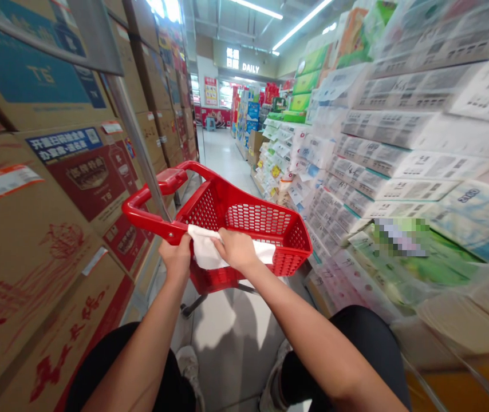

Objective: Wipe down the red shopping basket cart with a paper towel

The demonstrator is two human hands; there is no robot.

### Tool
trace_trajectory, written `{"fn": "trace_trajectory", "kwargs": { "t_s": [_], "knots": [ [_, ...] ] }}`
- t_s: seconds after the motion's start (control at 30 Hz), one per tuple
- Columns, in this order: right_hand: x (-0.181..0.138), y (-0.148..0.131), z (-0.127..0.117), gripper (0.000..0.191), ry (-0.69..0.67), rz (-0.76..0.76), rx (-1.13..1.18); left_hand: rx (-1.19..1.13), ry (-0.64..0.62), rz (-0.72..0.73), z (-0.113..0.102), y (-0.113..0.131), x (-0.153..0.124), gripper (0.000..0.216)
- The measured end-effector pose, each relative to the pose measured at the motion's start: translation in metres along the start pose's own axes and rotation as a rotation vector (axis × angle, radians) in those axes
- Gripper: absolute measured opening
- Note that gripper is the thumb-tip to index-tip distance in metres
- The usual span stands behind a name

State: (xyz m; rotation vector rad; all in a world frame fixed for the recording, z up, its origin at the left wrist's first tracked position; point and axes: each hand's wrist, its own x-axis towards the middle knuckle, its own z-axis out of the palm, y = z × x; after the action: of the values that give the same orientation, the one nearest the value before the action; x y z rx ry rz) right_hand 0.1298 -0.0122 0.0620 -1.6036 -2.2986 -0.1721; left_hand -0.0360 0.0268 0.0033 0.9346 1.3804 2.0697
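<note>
A red plastic shopping cart with a perforated basket stands in front of me, its handle toward the left. A white cloth lies over the near side of the basket. My right hand is closed on the cloth, pressing it against the basket's upper rim. Below the handle, my left hand grips the cart's near left corner, right beside the cloth's left end. Some of its fingers are hidden behind the corner.
Stacked cardboard boxes rise close on the left, with a metal pole before them. Piled tissue packs line the right. A tiled aisle runs ahead between them. My knees flank the cart's near side.
</note>
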Motion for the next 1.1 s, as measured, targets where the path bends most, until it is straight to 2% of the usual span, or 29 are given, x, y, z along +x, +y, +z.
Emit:
{"fn": "trace_trajectory", "kwargs": {
  "t_s": [0.1,0.33,0.43,0.53,0.7,0.8,0.9,0.97,1.1],
  "knots": [
    [-0.023,0.04,0.002,0.046,-0.015,0.067,-0.065,0.014,0.011,0.002,0.0,-0.003,0.004,0.033],
    [-0.095,0.153,0.001,0.04,0.016,0.188,-0.15,0.045,0.032,-0.028,0.002,-0.012,0.015,0.035],
    [-0.115,0.18,0.003,0.039,0.046,0.19,-0.145,0.046,0.02,-0.001,0.002,-0.015,0.015,0.036],
    [-0.121,0.186,0.006,0.038,0.068,0.207,-0.154,0.058,0.008,0.055,0.002,-0.015,0.012,0.037],
    [-0.108,0.178,0.003,0.034,-0.01,0.203,-0.163,0.081,0.015,0.097,0.003,-0.012,0.008,0.041],
    [-0.088,0.159,-0.001,0.032,-0.048,0.171,-0.158,0.07,0.009,0.09,0.005,-0.008,0.005,0.04],
    [-0.056,0.114,-0.001,0.038,-0.059,0.13,-0.148,0.013,-0.007,0.103,0.005,-0.004,-0.002,0.042],
    [-0.031,0.071,0.002,0.043,-0.05,0.106,-0.115,-0.001,-0.013,0.088,0.005,-0.001,-0.008,0.041],
    [0.01,-0.011,0.004,0.039,0.031,0.039,-0.017,0.042,-0.006,0.019,0.004,0.004,-0.016,0.04]
  ]
}}
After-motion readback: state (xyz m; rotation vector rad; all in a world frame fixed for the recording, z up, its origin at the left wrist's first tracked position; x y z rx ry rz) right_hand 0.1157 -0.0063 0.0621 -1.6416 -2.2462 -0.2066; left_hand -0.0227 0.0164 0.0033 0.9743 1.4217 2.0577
